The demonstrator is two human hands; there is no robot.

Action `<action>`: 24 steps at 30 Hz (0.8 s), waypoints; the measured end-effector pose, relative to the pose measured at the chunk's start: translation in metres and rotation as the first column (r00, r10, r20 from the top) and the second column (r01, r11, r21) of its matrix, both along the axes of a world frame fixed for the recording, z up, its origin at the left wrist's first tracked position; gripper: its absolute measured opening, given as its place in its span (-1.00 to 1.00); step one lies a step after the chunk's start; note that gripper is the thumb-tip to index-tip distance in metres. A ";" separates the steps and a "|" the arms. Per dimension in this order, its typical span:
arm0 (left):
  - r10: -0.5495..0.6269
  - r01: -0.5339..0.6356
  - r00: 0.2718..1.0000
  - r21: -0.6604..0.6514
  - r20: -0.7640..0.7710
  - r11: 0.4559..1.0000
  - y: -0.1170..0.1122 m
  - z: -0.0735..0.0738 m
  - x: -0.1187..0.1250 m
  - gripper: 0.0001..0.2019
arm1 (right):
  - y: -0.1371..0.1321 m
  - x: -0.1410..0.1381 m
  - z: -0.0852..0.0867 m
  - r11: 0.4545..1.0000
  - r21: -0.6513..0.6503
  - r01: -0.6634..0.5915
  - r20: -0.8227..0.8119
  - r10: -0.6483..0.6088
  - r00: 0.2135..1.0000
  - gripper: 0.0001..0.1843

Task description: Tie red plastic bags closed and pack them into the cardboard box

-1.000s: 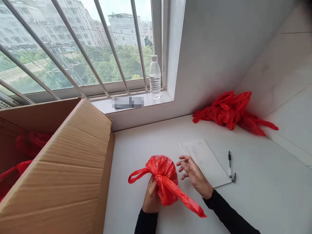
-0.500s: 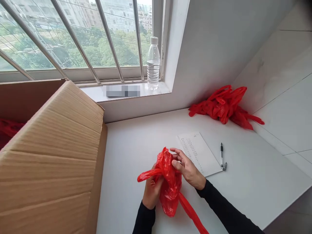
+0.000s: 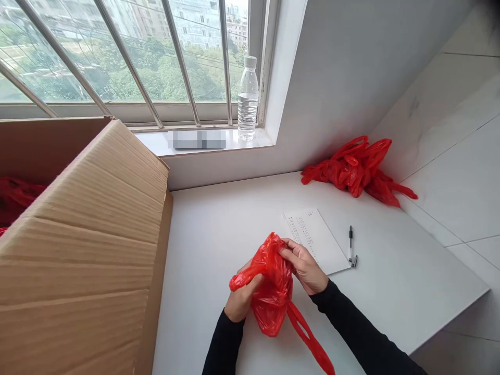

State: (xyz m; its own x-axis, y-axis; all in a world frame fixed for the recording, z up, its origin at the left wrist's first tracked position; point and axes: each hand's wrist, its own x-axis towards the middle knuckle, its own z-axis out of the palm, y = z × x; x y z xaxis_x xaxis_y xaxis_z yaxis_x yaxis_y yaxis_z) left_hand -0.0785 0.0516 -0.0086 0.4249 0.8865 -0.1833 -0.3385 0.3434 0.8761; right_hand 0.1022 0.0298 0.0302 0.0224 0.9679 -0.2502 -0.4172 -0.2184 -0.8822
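Observation:
A red plastic bag [image 3: 271,299] with something bundled inside is held over the white table [image 3: 410,271] at the bottom middle. My left hand [image 3: 240,299] grips it from the left, fingers wrapped round one handle. My right hand [image 3: 304,265] pinches the bag's top from the right. The other handle [image 3: 312,344] hangs loose toward me.
A big open cardboard box [image 3: 89,250] fills the left, with red bags [image 3: 15,192] inside. A printed sheet [image 3: 316,239] and a pen [image 3: 350,245] lie just beyond my hands. A heap of red bags [image 3: 353,169] sits in the far corner. A water bottle [image 3: 248,99] stands on the windowsill.
My right hand, open and apart from the bag a second ago, has closed on its top. The bag has been drawn up narrower, and my view has tilted down.

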 end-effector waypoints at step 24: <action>-0.067 0.069 0.996 -0.033 0.051 0.997 -0.001 -0.002 0.003 -0.62 | -0.013 0.002 0.003 0.985 0.169 -0.040 0.659 -0.082 0.748 -0.62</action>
